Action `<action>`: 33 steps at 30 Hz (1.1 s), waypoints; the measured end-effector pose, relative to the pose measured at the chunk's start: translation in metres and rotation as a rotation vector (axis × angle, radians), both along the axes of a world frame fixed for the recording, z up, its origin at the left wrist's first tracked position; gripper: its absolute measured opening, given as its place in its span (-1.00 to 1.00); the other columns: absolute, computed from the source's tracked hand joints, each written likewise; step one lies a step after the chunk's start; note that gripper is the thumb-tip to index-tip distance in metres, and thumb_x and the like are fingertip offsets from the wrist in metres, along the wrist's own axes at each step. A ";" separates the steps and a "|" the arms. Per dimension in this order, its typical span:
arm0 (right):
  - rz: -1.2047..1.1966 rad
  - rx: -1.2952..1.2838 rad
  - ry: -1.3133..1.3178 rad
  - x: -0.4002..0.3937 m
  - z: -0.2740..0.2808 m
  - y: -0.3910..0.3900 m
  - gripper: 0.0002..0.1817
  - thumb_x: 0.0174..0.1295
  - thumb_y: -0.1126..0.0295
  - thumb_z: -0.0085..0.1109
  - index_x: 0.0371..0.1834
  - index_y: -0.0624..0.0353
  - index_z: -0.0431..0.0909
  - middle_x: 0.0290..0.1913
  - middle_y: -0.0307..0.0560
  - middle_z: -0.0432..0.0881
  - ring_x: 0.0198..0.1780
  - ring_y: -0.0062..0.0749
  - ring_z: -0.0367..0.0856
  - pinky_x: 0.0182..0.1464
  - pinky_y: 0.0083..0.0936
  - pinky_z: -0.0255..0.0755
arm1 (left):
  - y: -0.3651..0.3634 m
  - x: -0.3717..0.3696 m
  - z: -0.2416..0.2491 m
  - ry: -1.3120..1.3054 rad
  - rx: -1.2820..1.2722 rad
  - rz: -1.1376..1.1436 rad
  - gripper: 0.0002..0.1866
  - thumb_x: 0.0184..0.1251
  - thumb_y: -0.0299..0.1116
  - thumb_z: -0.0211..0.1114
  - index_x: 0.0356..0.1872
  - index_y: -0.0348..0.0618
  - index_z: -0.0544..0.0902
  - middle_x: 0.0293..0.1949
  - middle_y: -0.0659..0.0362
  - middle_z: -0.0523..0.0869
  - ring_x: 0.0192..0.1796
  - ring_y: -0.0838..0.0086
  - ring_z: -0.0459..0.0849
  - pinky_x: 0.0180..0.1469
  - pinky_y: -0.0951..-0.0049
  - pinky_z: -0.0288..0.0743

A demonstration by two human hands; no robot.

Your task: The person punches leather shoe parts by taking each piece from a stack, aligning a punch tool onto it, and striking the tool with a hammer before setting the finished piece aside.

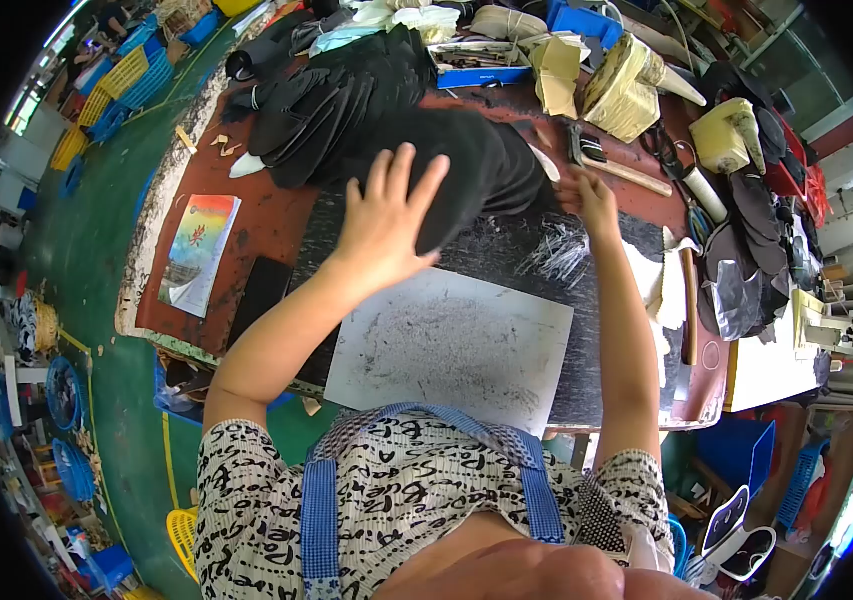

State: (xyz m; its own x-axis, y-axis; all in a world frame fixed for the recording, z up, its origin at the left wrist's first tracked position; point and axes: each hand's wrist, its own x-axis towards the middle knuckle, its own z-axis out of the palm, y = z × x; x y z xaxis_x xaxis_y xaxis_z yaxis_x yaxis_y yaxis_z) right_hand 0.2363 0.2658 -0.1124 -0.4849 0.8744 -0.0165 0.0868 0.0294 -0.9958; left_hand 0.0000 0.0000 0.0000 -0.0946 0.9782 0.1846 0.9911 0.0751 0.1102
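My left hand (pixel 387 220) lies with fingers spread on a stack of flat black pieces (pixel 467 165) at the middle of the table. Farther right, my right hand (pixel 589 205) has its fingers pinched together near the right end of that stack; what it holds, if anything, is too small to make out. Below it lies a tangle of clear thin strands (pixel 559 255). A scuffed pale sheet (pixel 447 345) lies in front of me on a dark mat (pixel 587 350). A hammer (pixel 627 175) rests behind my right hand.
More black pieces (pixel 337 110) are heaped at the back left. A colourful booklet (pixel 199 255) lies at the left. A blue box (pixel 485 77) and yellow wrapped blocks (pixel 627 95) stand at the back. Tools, dark pieces and a wooden stick (pixel 690 305) line the right side.
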 end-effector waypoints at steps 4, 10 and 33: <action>-0.158 0.102 -0.067 0.053 0.033 -0.057 -0.67 0.51 0.32 -0.10 0.19 0.21 0.50 -0.28 -0.30 0.62 -0.43 -0.74 0.38 -0.34 -0.74 0.33 | -0.027 -0.017 -0.019 -0.255 0.127 -0.051 -0.02 0.00 -0.32 0.54 0.48 0.05 0.18 0.45 -0.06 0.17 0.49 -0.04 0.15 0.45 0.07 0.20; 0.008 0.325 -0.431 0.116 0.039 -0.157 -0.67 0.38 0.37 0.04 0.17 0.17 0.48 -0.36 -0.33 0.40 -0.35 -0.66 0.33 -0.31 -0.65 0.26 | -0.050 -0.038 -0.004 -0.492 0.087 -0.277 -0.41 0.23 -0.47 0.33 0.32 -0.22 0.42 0.35 -0.07 0.39 0.39 0.05 0.39 0.39 0.19 0.31; -0.229 0.910 -1.199 0.226 0.050 -0.096 -0.42 0.14 0.36 0.30 0.27 0.13 0.42 0.04 0.04 0.65 0.08 -0.08 0.61 0.17 -0.21 0.46 | -0.105 0.077 -0.014 -0.556 0.063 -0.180 -0.82 0.41 -0.48 0.13 -0.10 -0.26 0.66 -0.49 0.16 0.70 -0.37 0.28 0.65 -0.19 0.30 0.48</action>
